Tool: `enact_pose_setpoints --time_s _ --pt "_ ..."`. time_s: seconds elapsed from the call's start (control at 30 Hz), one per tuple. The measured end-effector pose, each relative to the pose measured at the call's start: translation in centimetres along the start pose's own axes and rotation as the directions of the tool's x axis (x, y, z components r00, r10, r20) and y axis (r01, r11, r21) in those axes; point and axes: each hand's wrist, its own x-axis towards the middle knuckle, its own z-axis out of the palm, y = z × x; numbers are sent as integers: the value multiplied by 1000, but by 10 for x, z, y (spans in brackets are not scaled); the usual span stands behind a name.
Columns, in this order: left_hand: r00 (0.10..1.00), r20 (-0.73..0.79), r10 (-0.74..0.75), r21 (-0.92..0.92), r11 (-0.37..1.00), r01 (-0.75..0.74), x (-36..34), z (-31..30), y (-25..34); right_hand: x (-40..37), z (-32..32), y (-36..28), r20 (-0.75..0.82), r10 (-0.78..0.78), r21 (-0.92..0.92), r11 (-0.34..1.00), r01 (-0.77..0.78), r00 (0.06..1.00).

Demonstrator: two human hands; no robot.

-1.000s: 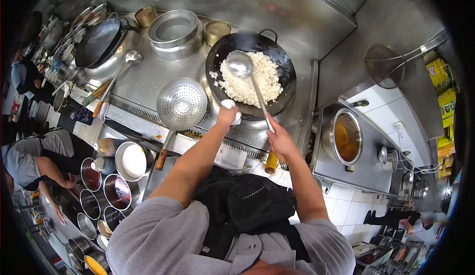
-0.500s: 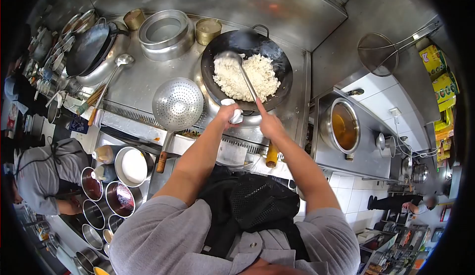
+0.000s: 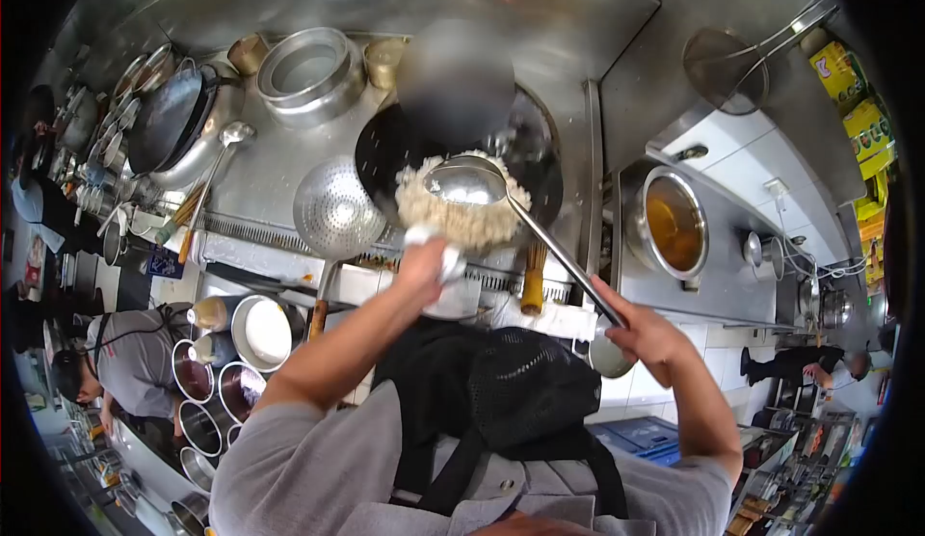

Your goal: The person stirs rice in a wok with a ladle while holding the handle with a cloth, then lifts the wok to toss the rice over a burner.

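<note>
My left hand [image 3: 421,271] is closed on a folded white cloth [image 3: 448,256] at the near rim of a black wok [image 3: 379,155]; whether wok metal lies inside the cloth is hidden. Pale rice [image 3: 461,226] is gathered against the near side of the wok. My right hand [image 3: 644,334] grips the end of a long-handled ladle [image 3: 469,181], whose bowl lies over the rice. A blurred dark patch covers the wok's far part.
Left of the wok lies a perforated skimmer [image 3: 337,206], with a metal pot [image 3: 313,78] behind it. A bamboo brush [image 3: 533,281] sits near the front edge. To the right is a pot of amber liquid [image 3: 672,223]. At left, a co-worker [image 3: 140,353] bends near several seasoning containers.
The ladle has turned and drawn back, with my right hand moving right and toward me. The wok looks tilted toward me, and the rice has shifted to its near side.
</note>
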Motion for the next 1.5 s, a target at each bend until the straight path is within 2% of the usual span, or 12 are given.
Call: enact_pose_setpoints --time_s 0.03,0.07,0.17,0.37,0.67,0.8,0.97,1.0,1.1,1.17,1.33,1.5 --pt "999 -50 -9 14 1000 10 43 1 -8 -3 -1 5 186 156 97 980 -176 970" --pt "999 -35 -21 86 996 24 81 2 -11 29 25 54 -26 -206 -48 978 205 978" --pt "956 144 257 73 960 -269 120 -38 -68 111 44 51 -175 16 -437 895 -92 985" --pt "997 -67 27 9 1000 -26 12 -38 -40 65 54 13 -331 -4 -296 950 -100 944" --pt "994 -68 -80 203 975 92 127 -14 -4 106 45 70 -300 182 -451 838 -308 936" --pt "997 -64 -47 199 978 59 136 -17 -4 169 14 62 -485 -203 -183 975 128 850" --pt "997 -70 -23 184 982 36 140 -18 -9 215 18 -21 -485 276 203 958 -200 830" --pt "996 -82 -20 178 983 34 139 -17 -9 231 30 -26 -566 96 94 994 -51 819" --pt "998 -67 -3 193 981 16 135 -18 -4 227 25 -8 -76 56 509 861 -10 996" --pt "997 -75 0 205 979 15 132 -16 -1 205 47 23 -470 -430 -177 901 395 771" --pt "998 -66 -13 183 983 25 137 -15 -9 147 86 3 -181 219 -269 927 -262 959" --pt "998 -59 -10 194 981 21 136 -15 -15 210 52 4 -354 26 -182 978 -96 935"
